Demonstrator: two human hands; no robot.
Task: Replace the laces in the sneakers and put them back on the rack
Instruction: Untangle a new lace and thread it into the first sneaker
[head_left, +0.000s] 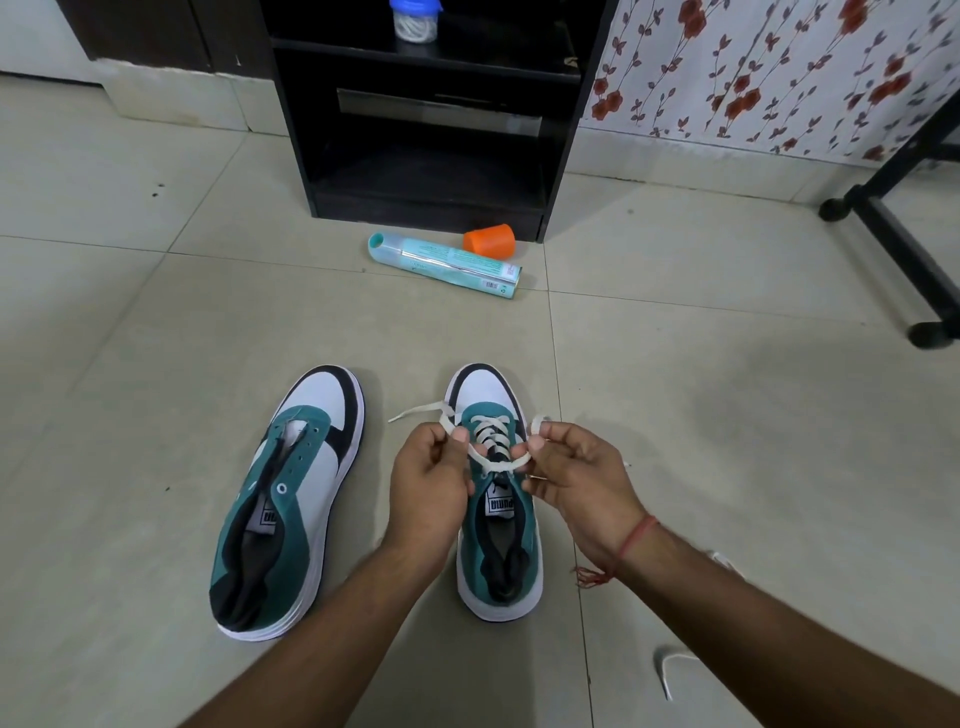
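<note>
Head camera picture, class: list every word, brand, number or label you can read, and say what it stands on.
"PUMA", seen upside down, on the tongue label of the laced sneaker.
Tongue label of the unlaced sneaker: partly hidden, not readable.
Printing and barcode on the teal box lying on the floor: too small to read.

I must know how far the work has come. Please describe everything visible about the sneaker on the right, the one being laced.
The right sneaker stands upright on the tiled floor, toe pointing away. It has a white toe cap edged in black, a teal suede-like upper, a white sole and a labelled tongue. A white lace crosses its eyelets. The left hand and right hand each pinch a lace end above the tongue; one end trails off to the left.
</note>
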